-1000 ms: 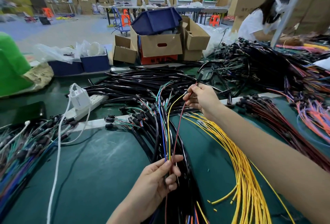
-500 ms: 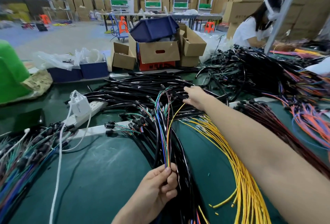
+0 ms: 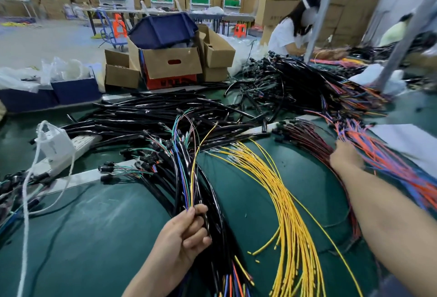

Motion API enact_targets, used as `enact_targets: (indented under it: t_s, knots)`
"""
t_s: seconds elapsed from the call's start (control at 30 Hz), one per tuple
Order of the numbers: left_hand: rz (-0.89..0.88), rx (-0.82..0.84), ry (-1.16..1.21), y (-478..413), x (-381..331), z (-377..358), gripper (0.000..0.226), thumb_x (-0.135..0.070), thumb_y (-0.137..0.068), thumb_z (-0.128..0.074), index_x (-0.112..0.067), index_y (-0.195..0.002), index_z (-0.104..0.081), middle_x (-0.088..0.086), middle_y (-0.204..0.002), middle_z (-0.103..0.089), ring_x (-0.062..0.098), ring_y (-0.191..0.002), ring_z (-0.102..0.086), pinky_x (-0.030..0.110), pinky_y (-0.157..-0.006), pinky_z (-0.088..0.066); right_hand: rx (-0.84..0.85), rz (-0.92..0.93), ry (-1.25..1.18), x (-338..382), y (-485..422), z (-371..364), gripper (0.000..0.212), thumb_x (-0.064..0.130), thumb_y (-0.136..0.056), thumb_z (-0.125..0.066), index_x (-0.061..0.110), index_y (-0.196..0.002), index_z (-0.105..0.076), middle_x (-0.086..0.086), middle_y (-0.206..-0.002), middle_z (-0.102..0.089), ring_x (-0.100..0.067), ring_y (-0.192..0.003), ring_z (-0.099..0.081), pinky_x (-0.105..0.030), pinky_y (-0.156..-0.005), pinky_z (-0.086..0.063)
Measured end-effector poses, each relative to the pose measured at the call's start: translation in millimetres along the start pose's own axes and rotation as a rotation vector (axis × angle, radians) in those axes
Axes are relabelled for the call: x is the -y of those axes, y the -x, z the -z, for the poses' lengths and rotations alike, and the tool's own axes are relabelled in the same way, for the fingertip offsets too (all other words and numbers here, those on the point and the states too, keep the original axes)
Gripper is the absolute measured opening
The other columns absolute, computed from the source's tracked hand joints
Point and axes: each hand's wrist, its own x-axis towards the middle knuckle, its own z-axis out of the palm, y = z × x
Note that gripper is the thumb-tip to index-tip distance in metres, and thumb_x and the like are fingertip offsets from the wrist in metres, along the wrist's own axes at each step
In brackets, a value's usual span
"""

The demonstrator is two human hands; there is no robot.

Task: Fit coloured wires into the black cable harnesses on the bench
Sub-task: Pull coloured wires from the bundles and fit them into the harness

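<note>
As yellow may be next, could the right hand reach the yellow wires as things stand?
Probably yes: the yellow wires lie uncovered on the bench beside the right hand, nothing across them.

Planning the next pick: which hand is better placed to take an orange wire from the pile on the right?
Right. The right hand lies at the edge of the orange and purple wires; the left hand is busy pinching the harness's coloured wires, beyond the yellow wires.

Bare mat (image 3: 241, 199) between black harnesses (image 3: 203, 185) and yellow wires (image 3: 281, 192)
</note>
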Motion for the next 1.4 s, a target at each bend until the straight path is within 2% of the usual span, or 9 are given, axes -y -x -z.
enact_targets:
  t_s: [0.17,0.33,0.57,0.67,0.77,0.87,0.93,1.27,1.4]
  knots:
    - [0.010,0.009,0.012,2,-2,0,0.023,-0.019,-0.081,-0.051,0.000,-0.084,-0.064,-0.004,-0.056,-0.013,0.004,-0.032,-0.023,0.020,-0.037,-0.039,-0.093,-0.005,-0.270,-10,1,-3,0.020,0.012,-0.097,-0.037,0.009,-0.115,-0.042,-0.027,-0.105,-0.058,-0.041,-0.095,-0.057,-0.041,-0.073,-0.040]
    - [0.039,-0.004,0.037,-2,-1,1,0.024,-0.018,-0.081,-0.050,0.001,-0.082,-0.065,-0.006,-0.046,-0.021,0.005,-0.029,-0.023,0.022,-0.033,-0.037,-0.064,-0.085,-0.345,-16,-23,0,0.030,0.014,-0.096,-0.048,0.004,-0.123,-0.054,-0.028,-0.121,-0.057,-0.042,-0.111,-0.053,-0.042,-0.090,-0.043]
    - [0.056,-0.001,0.060,-1,-3,3,0.028,-0.017,-0.082,-0.048,0.000,-0.076,-0.069,-0.005,-0.044,-0.022,0.005,-0.028,-0.024,0.023,-0.032,-0.037,0.058,-0.200,-0.368,-4,-37,-4,0.052,0.052,-0.088,-0.057,0.005,-0.109,-0.065,-0.026,-0.120,-0.060,-0.040,-0.104,-0.056,-0.040,-0.089,-0.044]
    - [0.057,0.000,0.064,0,-3,2,0.026,-0.017,-0.082,-0.049,0.002,-0.078,-0.067,-0.005,-0.043,-0.023,0.005,-0.028,-0.024,0.023,-0.032,-0.037,0.106,-0.356,-0.539,0,-44,-4,0.061,0.040,-0.082,-0.071,-0.003,-0.122,-0.056,-0.023,-0.122,-0.058,-0.035,-0.111,-0.056,-0.041,-0.094,-0.043]
    - [0.057,-0.001,0.065,-2,-4,1,0.026,-0.017,-0.081,-0.049,0.003,-0.081,-0.065,-0.005,-0.043,-0.023,0.006,-0.028,-0.023,0.024,-0.032,-0.037,0.099,-0.379,-0.757,3,-52,-2,0.027,0.022,-0.084,-0.069,0.009,-0.107,-0.064,-0.013,-0.103,-0.062,-0.021,-0.090,-0.055,-0.033,-0.080,-0.044]
    - [0.055,0.003,0.051,-3,-3,3,0.026,-0.017,-0.080,-0.050,0.002,-0.078,-0.067,-0.004,-0.044,-0.023,0.006,-0.028,-0.023,0.024,-0.033,-0.037,-0.169,-0.401,-0.517,1,-49,2,0.039,0.027,-0.092,-0.048,0.001,-0.118,-0.062,-0.019,-0.130,-0.053,-0.032,-0.117,-0.046,-0.041,-0.096,-0.037]
    - [0.057,0.007,0.049,-3,-4,2,0.027,-0.017,-0.079,-0.050,0.002,-0.077,-0.068,-0.004,-0.044,-0.023,0.006,-0.028,-0.023,0.024,-0.032,-0.037,-0.199,-0.373,-0.309,-8,-47,3,0.045,0.026,-0.093,-0.047,-0.006,-0.125,-0.054,-0.019,-0.142,-0.041,-0.034,-0.131,-0.034,-0.046,-0.106,-0.030]
    - [0.066,-0.001,0.047,-3,-5,-1,0.031,-0.016,-0.079,-0.047,0.002,-0.074,-0.072,-0.003,-0.053,-0.011,0.005,-0.028,-0.023,0.023,-0.033,-0.037,-0.084,-0.412,-0.233,-31,-53,8,0.039,0.023,-0.091,-0.051,-0.004,-0.118,-0.057,-0.026,-0.127,-0.055,-0.041,-0.120,-0.050,-0.045,-0.101,-0.035]
    - [0.057,-0.007,0.048,-4,-4,-1,0.031,-0.014,-0.079,-0.046,0.004,-0.074,-0.071,-0.004,-0.048,-0.015,0.005,-0.030,-0.020,0.024,-0.033,-0.037,-0.312,-0.421,-0.375,-19,-47,19,0.038,0.024,-0.096,-0.041,-0.006,-0.110,-0.060,-0.028,-0.118,-0.059,-0.044,-0.110,-0.054,-0.046,-0.094,-0.040]
